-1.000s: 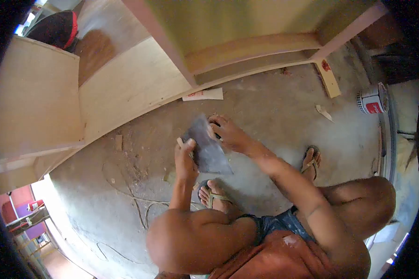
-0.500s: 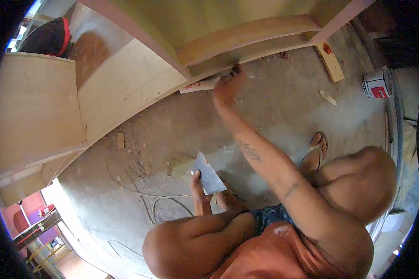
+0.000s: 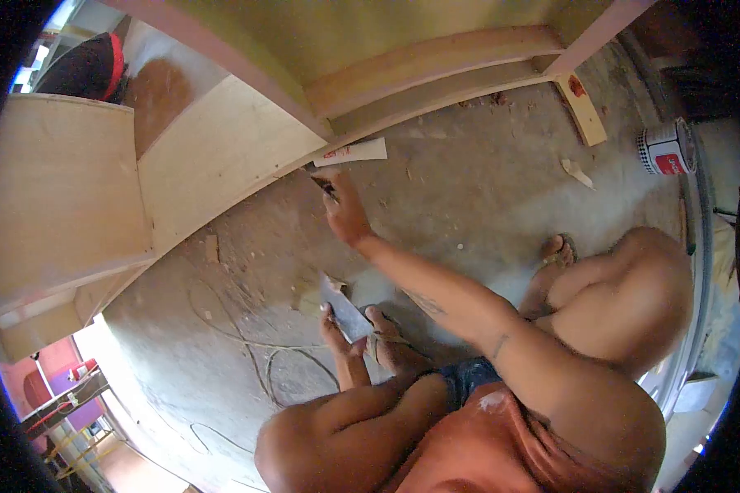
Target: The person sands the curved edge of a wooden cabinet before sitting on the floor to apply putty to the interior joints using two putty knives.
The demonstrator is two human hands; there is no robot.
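My right hand (image 3: 347, 212) is closed around a small dark putty knife (image 3: 324, 186), partly covered by my fingers, close to the lower edge of the wooden cabinet (image 3: 230, 127). Just beyond it, a white tube (image 3: 363, 151) with red lettering lies on the floor against that edge. Down by my foot, my left hand (image 3: 337, 335) grips a flat grey metal plate (image 3: 353, 322), thumb on its face and the other fingers mostly hidden.
A can (image 3: 666, 149) with a red label stands at the right. A wood piece (image 3: 582, 111) with a reddish-brown smear lies near the cabinet frame. Thin cable (image 3: 251, 341) loops over the concrete floor (image 3: 469, 197) at my left.
My right hand has swung left and nearer to me along the cabinet edge, uncovering the white tube. My left hand and the plate have shifted slightly left.
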